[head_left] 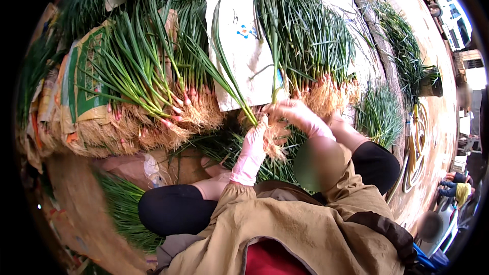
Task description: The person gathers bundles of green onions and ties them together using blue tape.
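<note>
Long-leaved spring onions [236, 91] with tangled pale roots stand in my left hand [250, 153], whose fingers are closed round their lower stems. Beside it, my right hand [298, 114] is bent in with its fingers closed at the base of another spring onion [276, 74], whose green leaves rise upward. Both hands look covered by thin pinkish gloves. Loose roots [275, 145] hang between the two hands. Just beyond them lies a white sack [238, 46] with a small blue mark, leaves crossing over it.
Rows of spring onions with reddish bulbs [153, 86] lie left and right of the sack. A green-and-white bag [86, 79] is at the left. More greens [379, 117] lie on the right by a log-like edge [374, 30]. A coiled hose [418, 147] rests farther right.
</note>
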`<act>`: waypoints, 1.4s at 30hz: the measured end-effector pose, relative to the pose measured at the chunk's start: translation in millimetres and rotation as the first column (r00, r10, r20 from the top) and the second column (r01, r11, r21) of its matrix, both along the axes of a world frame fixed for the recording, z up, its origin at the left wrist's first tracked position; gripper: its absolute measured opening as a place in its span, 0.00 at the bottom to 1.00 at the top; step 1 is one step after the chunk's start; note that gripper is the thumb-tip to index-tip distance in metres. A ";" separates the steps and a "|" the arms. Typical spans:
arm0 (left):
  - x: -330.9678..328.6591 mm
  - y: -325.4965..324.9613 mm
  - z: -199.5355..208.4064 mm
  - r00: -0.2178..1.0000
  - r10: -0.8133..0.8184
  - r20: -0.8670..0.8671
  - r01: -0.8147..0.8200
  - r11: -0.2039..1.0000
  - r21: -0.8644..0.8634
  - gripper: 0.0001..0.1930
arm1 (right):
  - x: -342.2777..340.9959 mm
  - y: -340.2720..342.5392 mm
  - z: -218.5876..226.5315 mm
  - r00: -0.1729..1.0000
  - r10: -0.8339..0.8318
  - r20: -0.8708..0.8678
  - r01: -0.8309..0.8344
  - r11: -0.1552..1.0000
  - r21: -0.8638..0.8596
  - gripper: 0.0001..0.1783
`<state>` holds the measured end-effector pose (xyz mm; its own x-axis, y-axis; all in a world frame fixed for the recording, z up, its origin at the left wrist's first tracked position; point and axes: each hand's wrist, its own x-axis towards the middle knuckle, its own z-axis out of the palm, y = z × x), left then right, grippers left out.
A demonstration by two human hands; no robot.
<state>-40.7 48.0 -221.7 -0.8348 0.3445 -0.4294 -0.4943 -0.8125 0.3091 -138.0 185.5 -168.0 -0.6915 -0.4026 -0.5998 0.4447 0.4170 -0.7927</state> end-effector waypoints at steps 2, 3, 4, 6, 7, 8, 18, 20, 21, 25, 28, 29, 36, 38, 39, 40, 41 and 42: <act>7.4 3.5 -5.1 0.999 0.048 -0.015 -0.047 0.998 0.039 0.19 | 25.3 -0.8 -10.0 0.965 -0.066 0.253 0.145 0.941 -0.306 0.16; 11.6 4.8 -14.9 1.000 0.007 -0.018 -0.007 1.000 0.000 0.18 | 33.4 -3.2 -8.9 0.942 -0.093 0.323 0.221 0.895 -0.388 0.18; 7.0 11.6 -15.1 0.998 -0.050 -0.032 0.049 0.998 -0.031 0.17 | 26.8 7.7 -47.7 0.944 -0.148 0.295 0.268 0.864 -0.425 0.20; 10.9 9.1 -4.8 0.998 -0.053 -0.022 0.054 0.998 0.029 0.16 | 26.2 -9.8 -28.1 0.827 -0.364 0.428 0.530 0.757 -0.381 0.21; 13.2 12.5 0.7 0.997 -0.077 0.028 0.076 0.997 0.024 0.15 | 22.9 -14.7 -19.3 0.826 -0.407 0.390 0.542 0.762 -0.353 0.23; 15.2 15.1 5.9 0.992 -0.099 0.077 0.098 0.995 0.020 0.15 | 19.4 -13.2 -32.6 0.789 -0.506 0.349 0.607 0.727 -0.321 0.21; 9.8 18.0 2.0 0.970 0.147 0.192 -0.083 0.948 -0.306 0.11 | 33.3 -33.2 -78.8 0.850 -0.479 -0.219 0.453 0.877 -0.159 0.22; 10.2 10.6 -3.2 0.976 0.146 0.162 -0.117 0.978 -0.175 0.12 | 31.8 -45.5 -77.3 0.805 -0.591 0.053 0.569 0.745 -0.348 0.22; 11.6 10.3 -4.7 0.979 0.149 0.137 -0.134 0.984 -0.113 0.13 | 30.0 -46.2 -76.6 0.795 -0.603 0.062 0.584 0.734 -0.345 0.22; 9.7 18.4 8.1 0.969 0.182 0.169 -0.188 0.982 0.020 0.12 | 21.1 -39.7 -87.4 0.767 -0.642 0.008 0.629 0.749 -0.207 0.20; 13.0 23.0 37.0 0.984 0.175 0.009 -0.175 0.973 0.150 0.11 | 25.6 -16.0 -108.3 0.982 -0.188 0.021 0.188 0.982 0.018 0.21; 15.0 22.9 38.3 0.980 0.190 -0.060 -0.181 0.975 0.132 0.13 | 28.3 -8.8 -112.2 0.999 -0.022 0.048 0.018 0.997 0.078 0.21; 7.4 -16.6 5.6 0.940 0.323 -0.105 -0.309 0.942 0.134 0.20 | -19.7 63.1 -117.8 0.484 0.855 -0.184 -0.532 0.455 0.714 0.17; 9.2 -8.6 -1.8 0.977 0.204 0.064 -0.209 0.974 0.082 0.18 | -73.5 6.0 -43.2 0.650 0.502 -0.571 0.127 0.669 0.732 0.14; 4.3 0.8 0.6 0.989 0.141 0.056 -0.143 0.989 0.043 0.17 | -99.6 4.7 -45.4 0.633 0.544 -0.552 0.207 0.567 0.797 0.13; 3.1 -0.7 -4.1 0.994 0.106 0.014 -0.106 0.994 -0.015 0.18 | -117.6 -2.5 -49.4 0.616 0.585 -0.527 0.269 0.473 0.839 0.12; 0.0 0.7 -1.8 0.994 0.101 0.034 -0.097 0.989 -0.108 0.18 | -131.2 0.8 -57.9 0.517 0.639 -0.570 0.246 0.527 0.814 0.11; -2.6 3.0 1.0 0.994 0.095 0.053 -0.083 0.976 -0.199 0.18 | -138.8 7.2 -66.3 0.410 0.680 -0.608 0.216 0.575 0.789 0.11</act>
